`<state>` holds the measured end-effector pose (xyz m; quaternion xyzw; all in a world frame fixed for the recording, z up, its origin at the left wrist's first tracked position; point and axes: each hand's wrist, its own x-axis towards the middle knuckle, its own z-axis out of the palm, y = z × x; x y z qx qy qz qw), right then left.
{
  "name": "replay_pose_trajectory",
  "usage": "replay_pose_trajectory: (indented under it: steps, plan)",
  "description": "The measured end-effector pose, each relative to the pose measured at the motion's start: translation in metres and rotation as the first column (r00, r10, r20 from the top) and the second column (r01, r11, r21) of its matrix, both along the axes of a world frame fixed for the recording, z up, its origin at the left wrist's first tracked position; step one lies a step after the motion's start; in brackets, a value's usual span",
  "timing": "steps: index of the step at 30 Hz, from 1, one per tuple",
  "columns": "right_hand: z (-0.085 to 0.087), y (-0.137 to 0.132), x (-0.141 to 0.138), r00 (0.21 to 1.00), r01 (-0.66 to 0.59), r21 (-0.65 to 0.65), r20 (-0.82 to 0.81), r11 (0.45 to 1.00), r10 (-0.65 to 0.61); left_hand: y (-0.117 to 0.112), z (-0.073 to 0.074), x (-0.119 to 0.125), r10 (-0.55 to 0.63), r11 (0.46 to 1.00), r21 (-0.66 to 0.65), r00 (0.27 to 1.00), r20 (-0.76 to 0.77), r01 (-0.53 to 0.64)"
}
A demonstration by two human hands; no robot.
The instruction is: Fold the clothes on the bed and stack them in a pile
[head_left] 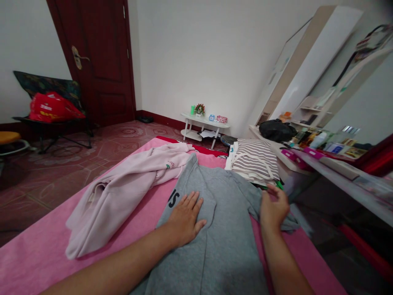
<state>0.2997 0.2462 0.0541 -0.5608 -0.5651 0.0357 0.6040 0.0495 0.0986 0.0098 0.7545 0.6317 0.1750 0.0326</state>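
A grey T-shirt [227, 246] with black lettering is spread on the pink bed cover, one side folded inward over its middle. My left hand [187, 219] lies flat on this folded part, fingers stretched out beside the letters. Over the shirt's right sleeve [290, 223] is my right hand [274, 209], its fingers loosely bent and apart; I see no cloth gripped in them. Left of the shirt rests a pale pink sweatshirt [123, 196], partly folded. Beyond the right sleeve sits a stack of folded clothes topped by a striped garment [254, 157].
The pink bed cover [33, 262] runs under the clothes. On the right, a dressing table [301, 166] holds bottles and a black bag [276, 130]. A small white table [202, 120] stands at the wall. At left, a folding chair [58, 86] bears a red bag [53, 108].
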Motion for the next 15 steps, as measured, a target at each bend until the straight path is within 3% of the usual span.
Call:
replay_pose_trajectory:
  steps: [2, 5, 7, 9, 11, 15]
  plan:
    - [-0.004, 0.011, 0.037, 0.969, 0.246, 0.0, 0.034, 0.969, -0.246, 0.001, 0.001, 0.001, 0.004, 1.0, 0.0, 1.0, 0.008, -0.004]
    - [-0.024, 0.023, 0.084, 0.889, 0.456, -0.28, 0.102, 0.844, -0.447, 0.001, 0.002, 0.003, 0.003, 1.0, -0.002, 1.0, 0.002, -0.003]
    - [-0.038, 0.028, 0.104, 0.909, 0.41, -0.486, 0.147, 0.772, -0.39, 0.001, 0.003, 0.003, 0.001, 1.0, -0.012, 1.0, -0.005, -0.001]
    - [-0.044, 0.031, 0.115, 0.947, 0.318, -0.576, 0.162, 0.753, -0.276, 0.0, 0.004, 0.003, 0.003, 1.0, -0.028, 1.0, -0.012, -0.004]
    - [-0.045, 0.032, 0.119, 0.959, 0.285, -0.591, 0.171, 0.755, -0.228, 0.0, 0.004, 0.003, 0.007, 0.999, -0.033, 1.0, -0.016, -0.007]
    - [-0.04, 0.032, 0.114, 0.955, 0.273, -0.602, 0.076, 0.751, -0.287, 0.001, 0.001, 0.002, 0.003, 1.0, -0.005, 1.0, -0.011, -0.003]
